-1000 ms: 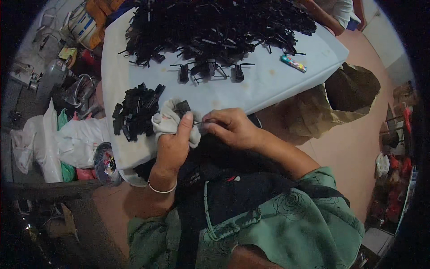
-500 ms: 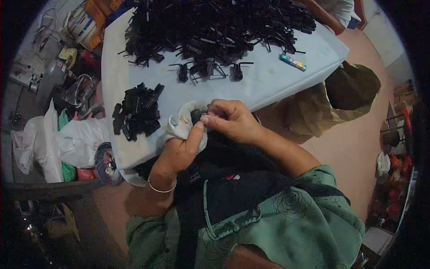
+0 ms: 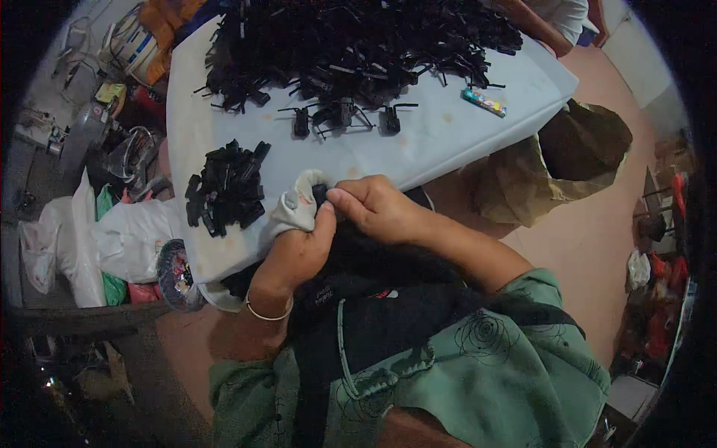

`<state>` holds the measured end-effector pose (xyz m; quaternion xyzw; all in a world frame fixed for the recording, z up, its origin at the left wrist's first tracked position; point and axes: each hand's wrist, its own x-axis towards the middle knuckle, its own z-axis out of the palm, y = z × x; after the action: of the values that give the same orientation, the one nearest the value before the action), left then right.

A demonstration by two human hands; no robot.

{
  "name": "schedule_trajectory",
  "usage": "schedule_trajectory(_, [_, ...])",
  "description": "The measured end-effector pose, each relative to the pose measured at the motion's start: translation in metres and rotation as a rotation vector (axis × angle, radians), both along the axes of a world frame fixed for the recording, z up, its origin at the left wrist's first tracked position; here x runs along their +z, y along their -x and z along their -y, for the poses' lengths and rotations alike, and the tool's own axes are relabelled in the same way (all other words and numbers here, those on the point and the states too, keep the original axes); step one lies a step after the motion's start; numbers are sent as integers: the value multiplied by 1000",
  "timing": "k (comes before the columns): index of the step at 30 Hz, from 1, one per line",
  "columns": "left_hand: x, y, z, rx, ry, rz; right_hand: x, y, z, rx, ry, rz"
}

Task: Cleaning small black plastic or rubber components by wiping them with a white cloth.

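Observation:
My left hand (image 3: 301,250) is closed around a small black part (image 3: 320,196), its fingers covered by a whitish cloth glove (image 3: 299,213) while the thumb is bare. Right up against it, my right hand (image 3: 381,213) is curled closed, its thumb and bent forefinger pinching at the same part. Most of that part is hidden by the fingers and the cloth. On the table left of my hands lies a small heap of short black plastic pieces (image 3: 228,187). Beyond my hands, several black clip-like assemblies with thin arms (image 3: 343,113) stand in a row.
A large pile of black assemblies (image 3: 336,45) covers the far part of the pale-covered table (image 3: 418,142). A colourful tube-shaped packet (image 3: 484,102) lies near the right edge. An open brown sack (image 3: 523,187) stands right of the table, white bags (image 3: 138,239) at left. Another person's arm (image 3: 538,26) shows far right.
My right hand has turned and its fingers have curled in tighter, closing against the black part. My left hand stays in nearly the same place.

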<state>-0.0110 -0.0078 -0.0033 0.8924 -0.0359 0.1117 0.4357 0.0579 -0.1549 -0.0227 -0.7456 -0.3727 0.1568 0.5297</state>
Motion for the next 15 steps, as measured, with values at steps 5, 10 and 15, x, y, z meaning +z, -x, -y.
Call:
schedule_trajectory(5, [12, -5, -4, 50, -169, -99, -2, -6, -1, -156, -183, -121])
schedule_trajectory(10, [22, 1, 8, 54, -302, -106, -5, -5, -3, -14, -160, -188])
schedule_trajectory(15, [20, 7, -7, -149, 182, -136, 1, -4, 7, 156, -366, -454])
